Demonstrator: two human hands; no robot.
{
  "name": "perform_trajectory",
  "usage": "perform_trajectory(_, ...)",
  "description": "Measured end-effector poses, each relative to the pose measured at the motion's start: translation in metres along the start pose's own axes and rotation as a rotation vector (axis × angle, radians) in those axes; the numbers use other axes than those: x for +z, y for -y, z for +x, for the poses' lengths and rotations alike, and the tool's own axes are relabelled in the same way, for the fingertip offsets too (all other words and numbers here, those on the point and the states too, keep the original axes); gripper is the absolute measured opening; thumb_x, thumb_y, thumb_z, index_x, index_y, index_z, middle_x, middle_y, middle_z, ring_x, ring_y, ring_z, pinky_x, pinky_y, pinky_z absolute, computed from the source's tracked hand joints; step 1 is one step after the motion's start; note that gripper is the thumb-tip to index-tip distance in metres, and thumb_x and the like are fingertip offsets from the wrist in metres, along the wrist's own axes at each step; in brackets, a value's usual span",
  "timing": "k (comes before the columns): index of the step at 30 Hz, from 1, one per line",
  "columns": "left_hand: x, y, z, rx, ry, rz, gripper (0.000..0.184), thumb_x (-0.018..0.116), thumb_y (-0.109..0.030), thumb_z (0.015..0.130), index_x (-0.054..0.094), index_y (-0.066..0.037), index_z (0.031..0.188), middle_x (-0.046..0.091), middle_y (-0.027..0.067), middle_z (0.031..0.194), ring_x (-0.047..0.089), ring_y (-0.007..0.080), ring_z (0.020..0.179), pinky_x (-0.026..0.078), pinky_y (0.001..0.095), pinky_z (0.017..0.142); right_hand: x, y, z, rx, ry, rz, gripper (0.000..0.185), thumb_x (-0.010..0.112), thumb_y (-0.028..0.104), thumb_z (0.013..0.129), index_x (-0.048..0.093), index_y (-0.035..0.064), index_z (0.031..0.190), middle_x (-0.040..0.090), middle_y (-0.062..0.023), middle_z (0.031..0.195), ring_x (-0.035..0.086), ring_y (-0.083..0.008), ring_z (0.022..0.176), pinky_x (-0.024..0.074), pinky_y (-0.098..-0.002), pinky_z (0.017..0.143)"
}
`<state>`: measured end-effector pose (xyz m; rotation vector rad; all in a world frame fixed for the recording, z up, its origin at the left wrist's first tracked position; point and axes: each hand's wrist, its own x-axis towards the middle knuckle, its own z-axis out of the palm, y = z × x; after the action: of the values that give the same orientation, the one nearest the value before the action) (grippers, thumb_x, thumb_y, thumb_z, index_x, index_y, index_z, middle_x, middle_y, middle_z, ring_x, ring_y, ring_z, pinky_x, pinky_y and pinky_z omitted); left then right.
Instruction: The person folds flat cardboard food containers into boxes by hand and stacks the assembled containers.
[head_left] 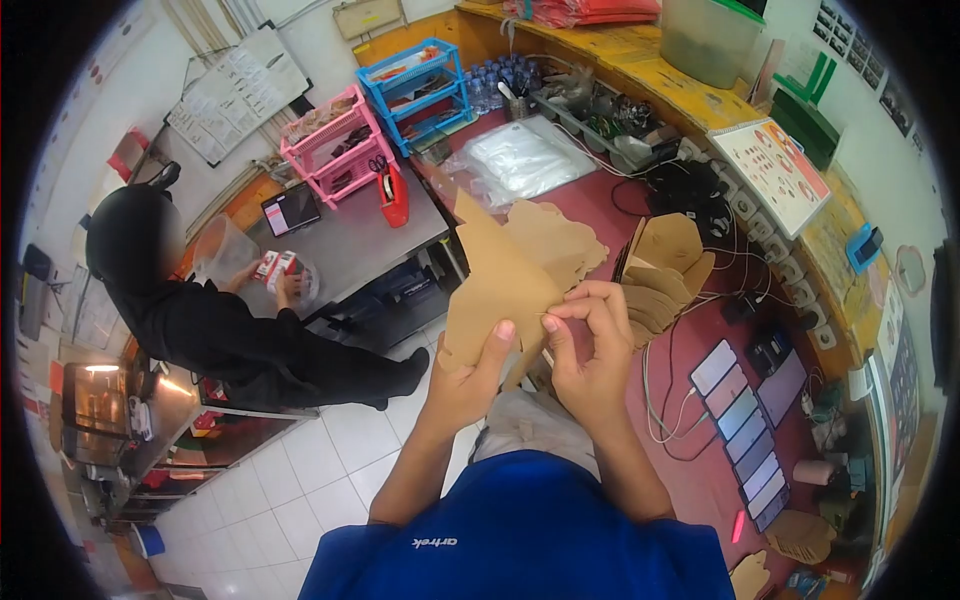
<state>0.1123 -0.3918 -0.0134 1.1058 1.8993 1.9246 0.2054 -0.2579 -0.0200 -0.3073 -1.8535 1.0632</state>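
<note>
A partly folded brown cardboard takeaway box (492, 280) is held up in front of my body. My left hand (478, 368) grips its lower left part, thumb lying on the near face. With thumb and fingertips, my right hand (596, 345) pinches the box's right edge; the exact bit between the fingertips is too small to make out. Just behind it, more brown cardboard (560, 238) with curved flaps shows above the red tabletop. A stack of nested brown box blanks (662, 270) stands to the right of my right hand.
Clear plastic bags (525, 158) lie at the back of the red table (680, 385). Several phones (742, 425) and loose cables (655, 400) are on the right. At left, a person in black (215, 325) handles a container beside a metal table (375, 240) with a red tape dispenser (392, 195).
</note>
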Motion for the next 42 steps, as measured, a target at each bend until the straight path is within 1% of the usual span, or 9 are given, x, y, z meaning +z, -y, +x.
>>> perform_trajectory(11, 0.005, 0.018, -0.009, -0.084, 0.002, -0.138, 0.030, 0.056, -0.018, 0.112, 0.063, 0.001, 0.134, 0.070, 0.0069, 0.124, 0.063, 0.0131, 0.112, 0.051, 0.0306, 0.096, 0.004, -0.002, -0.010, 0.042, -0.038, 0.123, 0.024, 0.077, -0.001, 0.090, 0.068, -0.0007, 0.113, 0.058, -0.0122, 0.106, 0.059, -0.0205, 0.096, 0.0486, -0.0293, 0.083)
perform_trajectory(14, 0.002, 0.032, -0.014, -0.100, 0.013, -0.152, 0.030, 0.057, -0.018, 0.112, 0.063, 0.001, 0.135, 0.070, 0.0071, 0.125, 0.063, 0.0133, 0.113, 0.051, 0.0307, 0.096, 0.003, -0.009, -0.017, -0.016, -0.014, -0.032, 0.025, 0.078, 0.000, 0.089, 0.068, -0.0010, 0.113, 0.058, -0.0126, 0.105, 0.060, -0.0221, 0.094, 0.0497, -0.0301, 0.081)
perform_trajectory(16, -0.004, 0.041, -0.018, -0.122, 0.028, -0.193, 0.030, 0.058, -0.018, 0.111, 0.063, 0.001, 0.135, 0.070, 0.0071, 0.125, 0.063, 0.0134, 0.113, 0.051, 0.0308, 0.096, 0.004, -0.014, -0.030, -0.049, 0.041, -0.124, 0.028, 0.077, 0.001, 0.088, 0.070, 0.0013, 0.116, 0.062, -0.0176, 0.108, 0.066, -0.0336, 0.097, 0.0539, -0.0376, 0.082)
perform_trajectory(20, -0.023, 0.051, -0.024, -0.238, 0.065, -0.122, 0.032, 0.065, -0.020, 0.108, 0.066, 0.001, 0.131, 0.074, 0.0058, 0.119, 0.067, 0.0126, 0.107, 0.054, 0.0312, 0.093, 0.001, -0.033, -0.048, -0.102, 0.141, -0.085, 0.030, 0.080, 0.001, 0.086, 0.070, 0.0006, 0.114, 0.060, -0.0152, 0.102, 0.064, -0.0265, 0.089, 0.0514, -0.0322, 0.076)
perform_trajectory(25, -0.051, 0.059, -0.029, -0.226, 0.208, 0.001, 0.031, 0.073, -0.014, 0.102, 0.066, 0.001, 0.128, 0.075, 0.0049, 0.113, 0.066, 0.0117, 0.097, 0.054, 0.0291, 0.081, -0.018, -0.025, -0.026, 0.023, 0.258, 0.037, 0.028, 0.076, 0.001, 0.089, 0.071, 0.0004, 0.117, 0.064, -0.0153, 0.109, 0.067, -0.0280, 0.095, 0.0537, -0.0359, 0.084)
perform_trajectory(27, -0.055, 0.049, -0.024, -0.182, 0.312, 0.095, 0.026, 0.076, -0.017, 0.098, 0.075, 0.002, 0.115, 0.079, 0.0099, 0.097, 0.069, 0.0125, 0.088, 0.055, 0.0299, 0.079, -0.023, -0.019, -0.012, 0.058, 0.284, 0.034, 0.029, 0.075, 0.001, 0.090, 0.071, 0.0003, 0.118, 0.064, -0.0145, 0.108, 0.067, -0.0272, 0.094, 0.0538, -0.0354, 0.085)
perform_trajectory(34, -0.059, 0.050, -0.025, -0.121, 0.473, 0.129, 0.023, 0.078, -0.016, 0.094, 0.077, 0.003, 0.105, 0.078, 0.0098, 0.092, 0.068, 0.0157, 0.078, 0.054, 0.0306, 0.072, -0.034, -0.003, 0.016, 0.156, 0.452, 0.064, 0.035, 0.072, 0.001, 0.092, 0.071, 0.0067, 0.126, 0.057, -0.0137, 0.117, 0.062, -0.0265, 0.105, 0.0513, -0.0371, 0.093)
perform_trajectory(37, -0.068, 0.047, -0.024, -0.160, 0.626, 0.226, 0.036, 0.082, -0.021, 0.091, 0.075, 0.003, 0.116, 0.079, 0.0114, 0.103, 0.073, 0.0198, 0.089, 0.056, 0.0323, 0.082, -0.042, -0.014, 0.020, 0.127, 0.573, -0.040, 0.027, 0.073, 0.005, 0.092, 0.072, 0.0058, 0.119, 0.054, -0.0139, 0.113, 0.060, -0.0298, 0.101, 0.0507, -0.0384, 0.092)
perform_trajectory(42, -0.093, 0.040, -0.011, 0.018, 0.239, -0.001, 0.071, 0.090, -0.035, 0.082, 0.064, 0.002, 0.138, 0.075, 0.0134, 0.126, 0.071, 0.0266, 0.122, 0.050, 0.0360, 0.108, -0.044, -0.009, 0.021, 0.148, 0.591, -0.079, 0.011, 0.072, 0.009, 0.093, 0.070, 0.0025, 0.102, 0.051, -0.0153, 0.108, 0.057, -0.0334, 0.100, 0.0484, -0.0414, 0.090)
